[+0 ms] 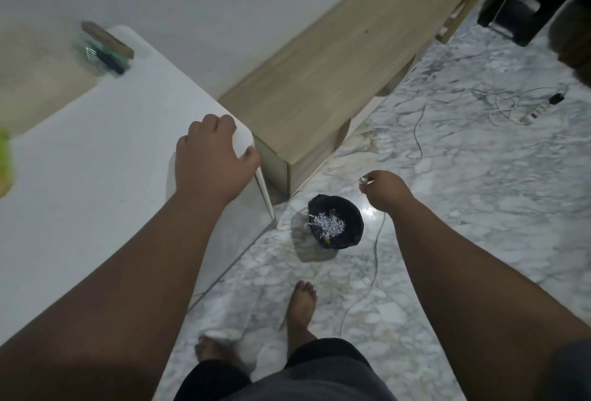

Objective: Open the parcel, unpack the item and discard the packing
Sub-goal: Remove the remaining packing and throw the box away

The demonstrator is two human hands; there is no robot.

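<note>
The head view looks down at a marble floor. The right hand [383, 191] pinches a small pale scrap of packing [363, 180] just above and to the right of the black bin [351, 208]; the scrap is too small to tell how its long axis lies. Shredded paper [329, 224] lies in the bin. The left hand [212, 157] grips the near corner of the white table [96, 151]. A wooden cabinet [335, 74] stands beyond, and a cable [374, 260] trails right of the bin. At the table's far end lie a blurred wooden block [107, 39] and a clear packet [102, 57].

Just rocking dark shorts [323, 352] and a grey tee [316, 384], short sleeve [572, 368] on the right, arms [479, 272] and feet [302, 301] bare.
</note>
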